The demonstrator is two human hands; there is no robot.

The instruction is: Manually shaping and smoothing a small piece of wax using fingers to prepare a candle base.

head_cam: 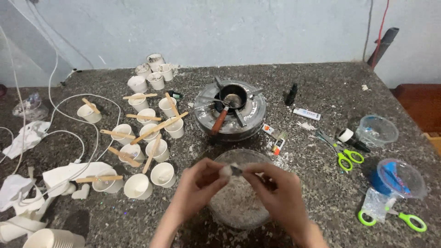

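Bottom center: left hand point(198, 183) & right hand point(275, 190) pinch 1 small white lump point(228, 171) between fingertips above a flake-filled bowl point(220, 209); crumbs could fall past the rim, as the lump sits near its top edge.

We see cups point(151, 138) left of the stove point(229, 112), a bowl point(239, 197) before it (holding flakes, perhaps), scissors point(344, 154) right.
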